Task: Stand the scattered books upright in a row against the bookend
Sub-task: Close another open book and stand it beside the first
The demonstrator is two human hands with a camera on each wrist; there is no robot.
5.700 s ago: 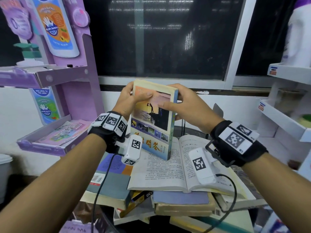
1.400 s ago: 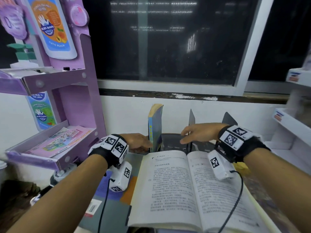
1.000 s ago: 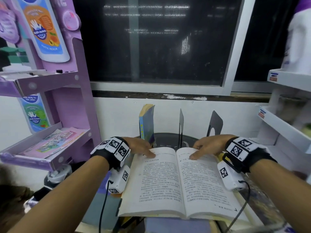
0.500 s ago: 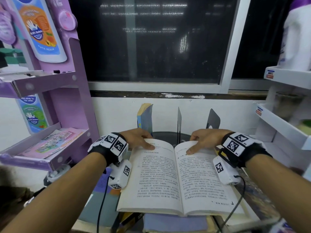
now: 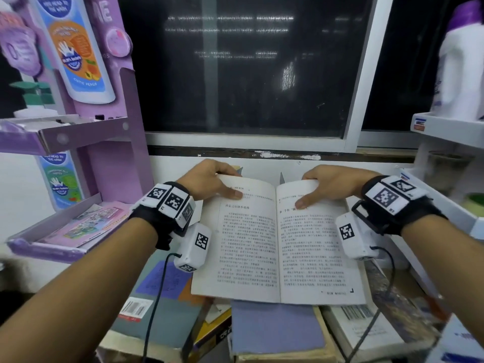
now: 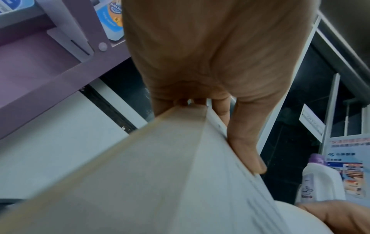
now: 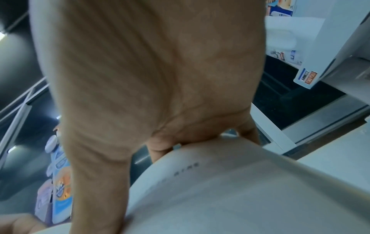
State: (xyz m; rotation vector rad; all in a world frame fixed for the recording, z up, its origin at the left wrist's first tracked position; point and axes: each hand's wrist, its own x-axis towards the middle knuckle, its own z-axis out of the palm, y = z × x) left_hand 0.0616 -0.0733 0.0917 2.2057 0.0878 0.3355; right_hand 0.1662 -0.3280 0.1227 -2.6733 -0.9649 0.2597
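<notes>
An open book (image 5: 275, 244) with printed pages is lifted and tilted toward me above a pile of flat books (image 5: 277, 328). My left hand (image 5: 209, 183) grips its top left corner, thumb on the page and fingers behind, as the left wrist view shows (image 6: 236, 139). My right hand (image 5: 327, 187) grips the top right corner the same way (image 7: 112, 174). Behind the open book only a tip of the standing book (image 5: 239, 169) and of a dark bookend (image 5: 281, 178) show; the rest is hidden.
A purple display stand (image 5: 112, 163) with shelves rises at the left, holding a pink leaflet tray (image 5: 78, 229). White shelves (image 5: 445, 129) with a bottle (image 5: 461, 74) stand at the right. A dark window (image 5: 243, 69) and a white wall are behind.
Both hands moved from resting flat on the open pages to gripping the top corners, and the open book rose and tilted up, now covering the standing book and the bookends.
</notes>
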